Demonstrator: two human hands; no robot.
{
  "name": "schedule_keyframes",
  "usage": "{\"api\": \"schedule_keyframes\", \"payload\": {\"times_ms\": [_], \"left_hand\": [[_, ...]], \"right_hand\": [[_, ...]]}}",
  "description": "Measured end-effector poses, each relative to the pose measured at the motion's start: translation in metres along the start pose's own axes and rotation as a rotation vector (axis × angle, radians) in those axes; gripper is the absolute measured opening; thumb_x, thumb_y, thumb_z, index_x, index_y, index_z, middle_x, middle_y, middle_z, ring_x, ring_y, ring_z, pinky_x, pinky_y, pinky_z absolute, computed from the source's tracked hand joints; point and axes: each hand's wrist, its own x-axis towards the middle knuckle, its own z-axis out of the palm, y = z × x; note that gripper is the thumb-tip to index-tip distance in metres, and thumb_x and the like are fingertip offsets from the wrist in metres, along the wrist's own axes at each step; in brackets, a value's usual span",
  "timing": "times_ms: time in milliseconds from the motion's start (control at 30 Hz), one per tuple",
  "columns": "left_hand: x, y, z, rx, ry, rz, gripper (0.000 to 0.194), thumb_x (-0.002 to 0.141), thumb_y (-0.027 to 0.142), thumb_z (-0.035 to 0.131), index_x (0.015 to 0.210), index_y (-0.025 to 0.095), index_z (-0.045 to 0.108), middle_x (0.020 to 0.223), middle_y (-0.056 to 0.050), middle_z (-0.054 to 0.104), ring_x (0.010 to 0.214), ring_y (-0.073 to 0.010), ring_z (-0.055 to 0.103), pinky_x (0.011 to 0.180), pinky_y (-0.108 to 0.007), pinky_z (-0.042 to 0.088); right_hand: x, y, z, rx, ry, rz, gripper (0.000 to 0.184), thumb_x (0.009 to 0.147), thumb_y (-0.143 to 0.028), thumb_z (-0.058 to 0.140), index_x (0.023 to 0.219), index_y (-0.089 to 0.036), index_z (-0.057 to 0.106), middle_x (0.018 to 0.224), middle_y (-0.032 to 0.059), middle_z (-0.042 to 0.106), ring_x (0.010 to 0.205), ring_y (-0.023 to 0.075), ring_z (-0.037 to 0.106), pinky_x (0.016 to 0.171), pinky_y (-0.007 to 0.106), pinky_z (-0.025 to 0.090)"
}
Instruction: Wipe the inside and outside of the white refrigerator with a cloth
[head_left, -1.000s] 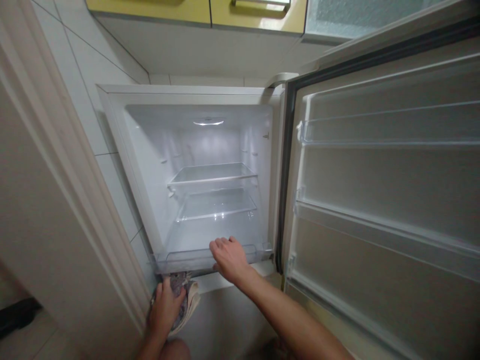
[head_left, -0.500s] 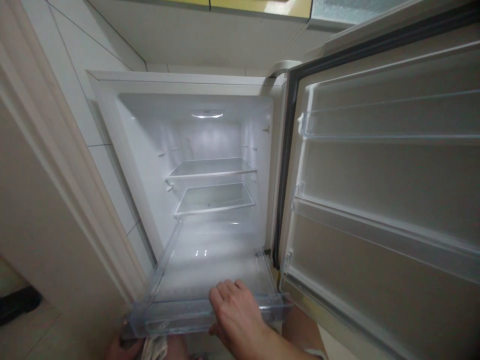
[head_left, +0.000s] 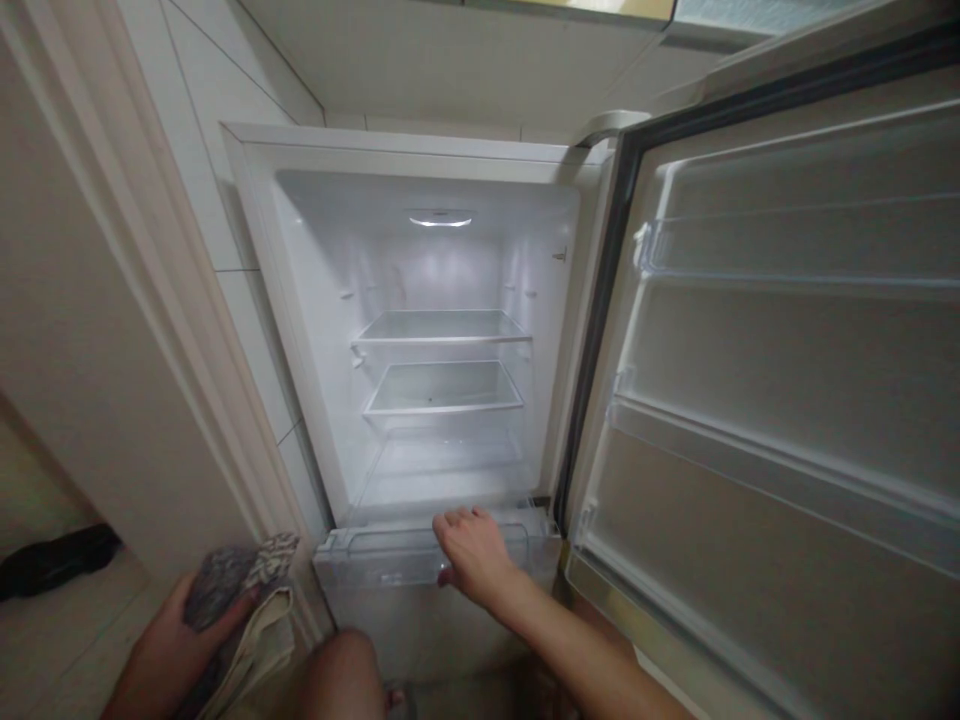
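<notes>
Drawer (head_left: 382, 562) had slid back toward the fridge (head_left: 420, 150) since half a second earlier, and the left hand (head_left: 169, 645) had swung clear of its front corner. Going left to right on my feed: I saw a black item (head_left: 60, 562) on the floor, too vague to name. Next, left hand gripped a folded cloth (head_left: 238, 578), grey-patterned with a cream layer; thumb lay across it, other fingers mostly hidden, so I couldn't tell their spacing. A bare knee (head_left: 341, 672) sat just below the drawer's left end. I had the right hand (head_left: 476, 555) on the drawer front, fingers close together, hooked over the top edge, thumb lower, pinching the panel. Clear drawer stuck out slightly at the fridge's bottom, below two glass shelves (head_left: 444, 388). Door (head_left: 787, 370) stood wide open at far right.
</notes>
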Motion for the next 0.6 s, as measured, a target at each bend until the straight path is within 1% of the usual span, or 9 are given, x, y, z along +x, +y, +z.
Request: {"api": "schedule_keyframes", "payload": {"times_ms": [67, 200, 300, 367, 433, 500, 533, 567, 600], "left_hand": [[-0.003, 0.022, -0.003, -0.035, -0.013, 0.023, 0.09, 0.062, 0.081, 0.069, 0.128, 0.02, 0.061, 0.126, -0.021, 0.081, 0.121, -0.0476, 0.077, 0.112, -0.062, 0.06], [-0.015, 0.065, 0.001, -0.198, -0.019, 0.14, 0.082, 0.06, 0.073, 0.078, 0.123, 0.023, 0.066, 0.122, -0.014, 0.083, 0.119, -0.0418, 0.079, 0.108, -0.054, 0.065], [-0.027, 0.087, 0.015, -0.331, -0.047, 0.202, 0.077, 0.061, 0.07, 0.085, 0.119, 0.022, 0.068, 0.119, -0.012, 0.084, 0.113, -0.038, 0.081, 0.104, -0.049, 0.067], [-0.034, 0.096, 0.029, -0.398, -0.083, 0.226, 0.076, 0.064, 0.07, 0.087, 0.12, 0.022, 0.069, 0.118, -0.012, 0.084, 0.111, -0.0363, 0.082, 0.103, -0.048, 0.067], [-0.039, 0.104, 0.048, -0.454, -0.115, 0.228, 0.076, 0.068, 0.072, 0.086, 0.121, 0.021, 0.069, 0.118, -0.012, 0.084, 0.11, -0.0355, 0.081, 0.104, -0.048, 0.067], [-0.044, 0.115, 0.073, -0.495, -0.09, 0.209, 0.079, 0.071, 0.074, 0.083, 0.126, 0.02, 0.067, 0.123, -0.014, 0.082, 0.114, -0.0356, 0.08, 0.107, -0.049, 0.065], [-0.047, 0.121, 0.086, -0.517, -0.055, 0.191, 0.079, 0.075, 0.074, 0.08, 0.131, 0.02, 0.066, 0.127, -0.014, 0.081, 0.118, -0.0356, 0.079, 0.109, -0.049, 0.064], [-0.05, 0.129, 0.101, -0.545, -0.03, 0.184, 0.079, 0.08, 0.074, 0.077, 0.137, 0.02, 0.063, 0.131, -0.015, 0.08, 0.123, -0.0352, 0.078, 0.111, -0.05, 0.063], [-0.053, 0.136, 0.115, -0.583, -0.033, 0.196, 0.079, 0.085, 0.073, 0.072, 0.143, 0.021, 0.06, 0.137, -0.015, 0.078, 0.127, -0.0344, 0.076, 0.113, -0.049, 0.062]], "right_hand": [[0.024, 0.013, -0.002, 0.006, 0.021, 0.044, 0.06, 0.081, -0.042, 0.103, 0.125, -0.017, 0.071, 0.121, 0.0145, 0.081, 0.118, 0.0316, 0.077, 0.102, 0.041, 0.057], [0.062, 0.038, -0.005, 0.019, 0.119, 0.124, 0.052, 0.082, -0.025, 0.099, 0.126, -0.019, 0.071, 0.124, 0.0146, 0.08, 0.119, 0.0328, 0.075, 0.106, 0.044, 0.055], [0.07, 0.046, -0.004, 0.031, 0.232, 0.179, 0.05, 0.094, -0.012, 0.081, 0.141, -0.02, 0.067, 0.143, 0.0162, 0.072, 0.134, 0.0322, 0.068, 0.12, 0.049, 0.049], [0.065, 0.042, -0.001, 0.09, 0.319, 0.182, 0.049, 0.102, -0.012, 0.068, 0.149, -0.022, 0.063, 0.153, 0.0159, 0.066, 0.141, 0.0298, 0.063, 0.123, 0.048, 0.048], [0.054, 0.031, 0.003, 0.309, 0.424, 0.136, 0.039, 0.108, -0.017, 0.059, 0.147, -0.022, 0.064, 0.149, 0.0142, 0.067, 0.138, 0.0261, 0.065, 0.12, 0.044, 0.053], [0.041, 0.015, 0.007, 0.662, 0.501, 0.076, 0.032, 0.113, -0.024, 0.053, 0.143, -0.021, 0.064, 0.143, 0.0132, 0.069, 0.128, 0.0223, 0.069, 0.112, 0.039, 0.057], [0.034, 0.006, 0.009, 0.837, 0.508, 0.047, 0.034, 0.114, -0.027, 0.053, 0.146, -0.021, 0.061, 0.145, 0.0138, 0.068, 0.128, 0.0217, 0.07, 0.11, 0.037, 0.059], [0.028, -0.002, 0.01, 0.974, 0.491, 0.017, 0.041, 0.113, -0.03, 0.057, 0.153, -0.022, 0.055, 0.15, 0.0148, 0.066, 0.13, 0.0221, 0.07, 0.11, 0.037, 0.059], [0.023, -0.009, 0.01, 1.08, 0.457, -0.022, 0.054, 0.109, -0.032, 0.064, 0.16, -0.022, 0.047, 0.157, 0.0157, 0.062, 0.135, 0.0233, 0.068, 0.112, 0.038, 0.059]]}}
